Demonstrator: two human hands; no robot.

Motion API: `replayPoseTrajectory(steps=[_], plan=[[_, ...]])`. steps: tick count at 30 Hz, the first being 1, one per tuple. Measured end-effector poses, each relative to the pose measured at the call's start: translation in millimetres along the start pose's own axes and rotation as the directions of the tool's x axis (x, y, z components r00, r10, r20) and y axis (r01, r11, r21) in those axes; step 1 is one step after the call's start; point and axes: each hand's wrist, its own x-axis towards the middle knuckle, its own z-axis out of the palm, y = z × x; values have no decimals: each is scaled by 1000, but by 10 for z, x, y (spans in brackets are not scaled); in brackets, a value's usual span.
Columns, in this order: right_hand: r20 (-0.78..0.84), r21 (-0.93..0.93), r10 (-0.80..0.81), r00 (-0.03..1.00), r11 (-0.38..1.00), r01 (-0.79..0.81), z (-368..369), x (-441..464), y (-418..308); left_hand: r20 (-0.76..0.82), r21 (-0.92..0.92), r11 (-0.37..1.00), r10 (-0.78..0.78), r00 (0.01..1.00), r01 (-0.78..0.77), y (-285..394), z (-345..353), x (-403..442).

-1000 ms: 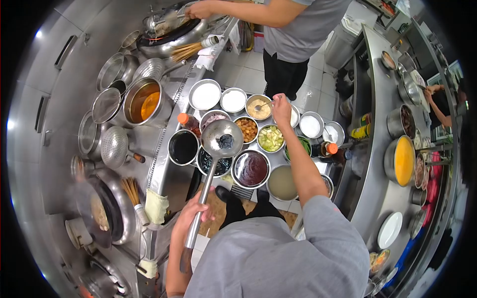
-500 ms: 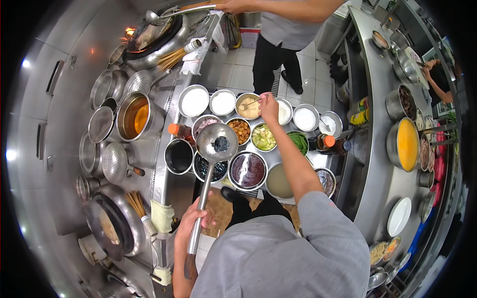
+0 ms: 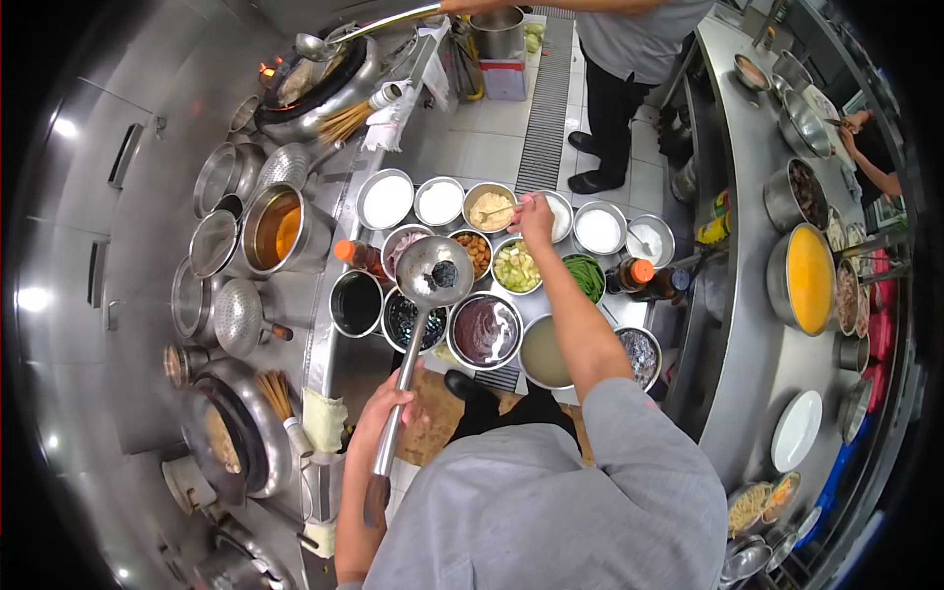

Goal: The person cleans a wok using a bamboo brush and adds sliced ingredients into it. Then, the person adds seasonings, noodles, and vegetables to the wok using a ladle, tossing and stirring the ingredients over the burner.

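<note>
Ladle [image 3: 411,356] is held by the left hand [image 3: 385,413], its head mouth-up above the left part of a cluster of metal bowls; a dark patch is seen inside, though whether it is sauce or reflection cannot be told. The left fingers are curled around the lower handle, a grip probably chosen so that the head is kept level and the long shaft clear of the body. A small spoon [image 3: 501,208] is pinched between the thumb and fingers of the right hand [image 3: 532,219], with its end over or in the tan granules [image 3: 484,201] of a far bowl; contact cannot be made out. By being held near that bowl, the ladle head is seemingly kept within short reach of the spoon. Seasonings appear to be packed tightly so that all are reachable from one standing place.

Pink chopped pieces [image 3: 398,241] and glossy black sauce [image 3: 403,317] are partly covered by the ladle head, while the cloudy liquid [image 3: 544,356] is overhung by the right arm. Between them, dark red sauce [image 3: 486,329] is left uncovered. The cluster is flanked by orange-capped bottles at left [image 3: 362,256] and right [image 3: 629,274]. At left, a skimmer [image 3: 238,318] and an oil pot [image 3: 285,231] are set down; at right, yellow liquid [image 3: 810,280] is held in a pan.
</note>
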Motion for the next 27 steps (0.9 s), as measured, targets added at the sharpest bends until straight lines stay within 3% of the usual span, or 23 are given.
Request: replayPoseTrajectory(steps=[3,8,11,12,14,16,18,20,27], plan=[[-9,201,107,994,974,-103,-130,-25,-66,4,30,1000,7,1000,-7,-50,-6,61],[85,268,-10,996,963,-13,-288,-268,-595,43,-7,1000,18,999,-18,-97,-48,229],[297,143,-179,938,980,142,-257,-538,-935,77,-50,999,17,997,-13,-98,-20,388],[308,147,-190,932,978,151,-205,-569,-1024,85,-73,997,4,996,2,-106,-7,442],[147,-132,-469,871,864,487,-133,-597,-1160,122,-94,996,15,992,-3,-119,8,507],[85,-171,-501,861,844,508,51,-209,-861,142,-196,980,10,990,18,-124,70,492],[166,-262,-434,886,846,463,250,27,-638,129,-183,983,17,991,7,-137,87,430],[211,-234,-381,900,874,425,475,162,-482,140,-135,991,27,990,-8,-128,92,345],[301,-417,-505,809,693,587,837,101,-527,69,-32,998,58,996,-56,-64,143,35]])
